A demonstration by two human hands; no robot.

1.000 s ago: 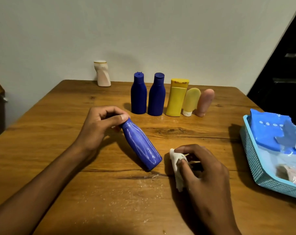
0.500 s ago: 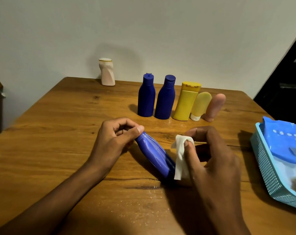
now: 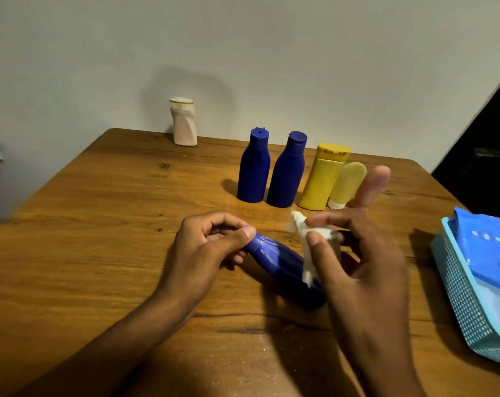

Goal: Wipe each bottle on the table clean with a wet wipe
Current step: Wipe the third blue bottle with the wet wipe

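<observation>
A wooden worktop (image 3: 85, 224) is set against a plain pale wall (image 3: 271, 53). A tilted blue bottle (image 3: 283, 262) is gripped at its cap by the left hand (image 3: 206, 247); a wet wipe (image 3: 306, 242) is pinched against it by the right hand (image 3: 363, 265).

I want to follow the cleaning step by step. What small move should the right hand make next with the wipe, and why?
Probably draw the wipe along the lying blue bottle toward its neck. The right hand pinches the wipe against the body, while the left hand holds the cap end steady.
</observation>
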